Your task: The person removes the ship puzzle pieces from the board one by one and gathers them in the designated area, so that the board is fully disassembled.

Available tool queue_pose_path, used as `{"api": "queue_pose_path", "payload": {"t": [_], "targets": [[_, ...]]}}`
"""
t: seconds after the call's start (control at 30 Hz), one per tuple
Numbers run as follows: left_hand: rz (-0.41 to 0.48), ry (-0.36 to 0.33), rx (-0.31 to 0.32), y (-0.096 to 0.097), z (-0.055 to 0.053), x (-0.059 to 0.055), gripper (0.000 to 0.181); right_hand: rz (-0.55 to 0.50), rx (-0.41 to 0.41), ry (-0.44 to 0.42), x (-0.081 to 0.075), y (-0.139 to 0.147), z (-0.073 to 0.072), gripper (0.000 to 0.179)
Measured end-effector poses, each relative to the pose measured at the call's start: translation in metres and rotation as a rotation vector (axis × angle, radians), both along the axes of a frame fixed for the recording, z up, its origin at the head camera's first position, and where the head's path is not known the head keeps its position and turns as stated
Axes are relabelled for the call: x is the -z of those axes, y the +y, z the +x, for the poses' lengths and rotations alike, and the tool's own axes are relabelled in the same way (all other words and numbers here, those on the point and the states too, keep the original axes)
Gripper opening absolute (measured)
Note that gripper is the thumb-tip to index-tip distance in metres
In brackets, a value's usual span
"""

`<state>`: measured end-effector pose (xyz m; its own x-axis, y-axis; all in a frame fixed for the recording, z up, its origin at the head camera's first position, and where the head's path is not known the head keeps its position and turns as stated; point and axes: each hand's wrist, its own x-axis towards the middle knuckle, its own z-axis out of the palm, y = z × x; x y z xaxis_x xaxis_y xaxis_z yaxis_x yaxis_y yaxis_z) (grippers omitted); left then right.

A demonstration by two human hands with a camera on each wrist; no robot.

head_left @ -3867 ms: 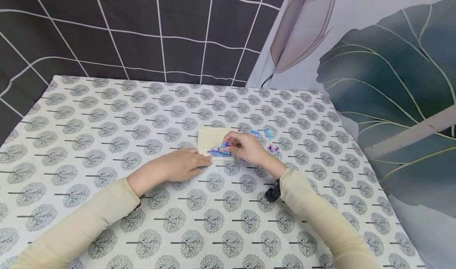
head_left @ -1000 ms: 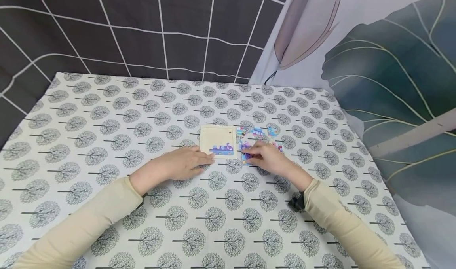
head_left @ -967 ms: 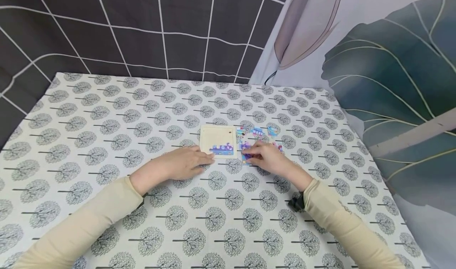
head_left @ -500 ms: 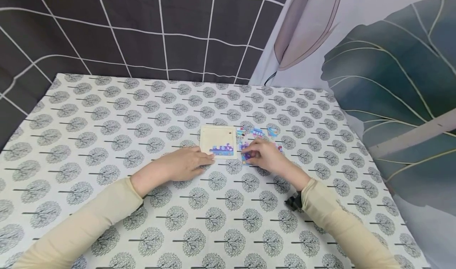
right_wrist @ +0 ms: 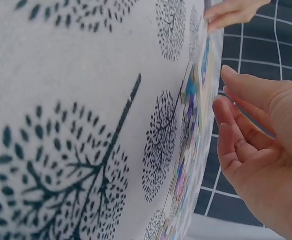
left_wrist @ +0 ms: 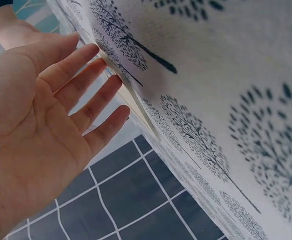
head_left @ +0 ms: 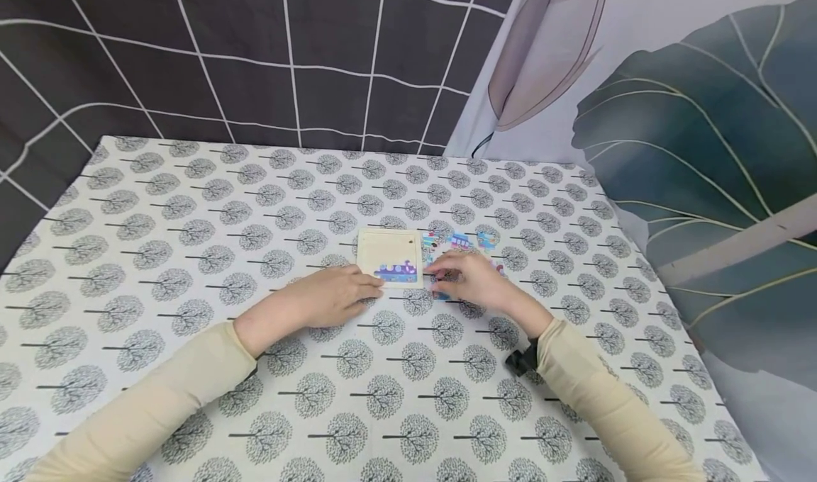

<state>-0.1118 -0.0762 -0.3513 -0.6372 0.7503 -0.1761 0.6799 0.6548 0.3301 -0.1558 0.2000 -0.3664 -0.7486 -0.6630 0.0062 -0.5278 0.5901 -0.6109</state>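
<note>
A pale wooden puzzle board lies flat, with blue and purple pieces along its lower right inside. My left hand touches the board's lower left corner; its fingers are extended in the left wrist view. To the right of the board, my right hand hovers over loose puzzle pieces, its fingers bent. In the right wrist view nothing shows between that hand's thumb and fingers. A bluish puzzle piece lies partly hidden beneath the right hand.
Beyond the right hand lie more loose pieces, among them a blue-and-purple one and a light blue one. A tree-print cloth covers the table. Dark grid fabric hangs behind it.
About four seconds ago the right hand pinched a piece over the board. It moved right to the loose pieces and has since shifted slightly left. The left hand stays at the corner.
</note>
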Motion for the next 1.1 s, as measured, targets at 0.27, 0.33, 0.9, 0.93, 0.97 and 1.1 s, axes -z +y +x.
{"api": "queue_pose_path", "payload": {"t": [0.27, 0.33, 0.9, 0.93, 0.97, 1.1], "targets": [[-0.008, 0.029, 0.021, 0.002, 0.001, -0.001, 0.038, -0.074, -0.001, -0.043, 0.002, 0.001, -0.014, 0.030], [-0.035, 0.029, 0.022, 0.005, 0.002, -0.003, 0.039, -0.061, 0.017, -0.061, 0.002, -0.002, -0.017, 0.030], [-0.063, 0.108, 0.052, 0.021, 0.000, 0.002, 0.053, -0.001, -0.025, -0.046, -0.006, -0.030, -0.032, 0.032], [-0.053, 0.105, 0.056, 0.022, -0.001, 0.001, 0.053, 0.004, -0.023, -0.046, -0.005, -0.031, -0.033, 0.031], [-0.050, 0.099, 0.059, 0.024, -0.001, 0.001, 0.053, 0.011, -0.022, -0.046, -0.005, -0.033, -0.033, 0.030], [-0.055, 0.078, 0.075, 0.028, -0.002, 0.003, 0.048, 0.039, -0.037, -0.063, -0.003, -0.039, -0.035, 0.029]]}}
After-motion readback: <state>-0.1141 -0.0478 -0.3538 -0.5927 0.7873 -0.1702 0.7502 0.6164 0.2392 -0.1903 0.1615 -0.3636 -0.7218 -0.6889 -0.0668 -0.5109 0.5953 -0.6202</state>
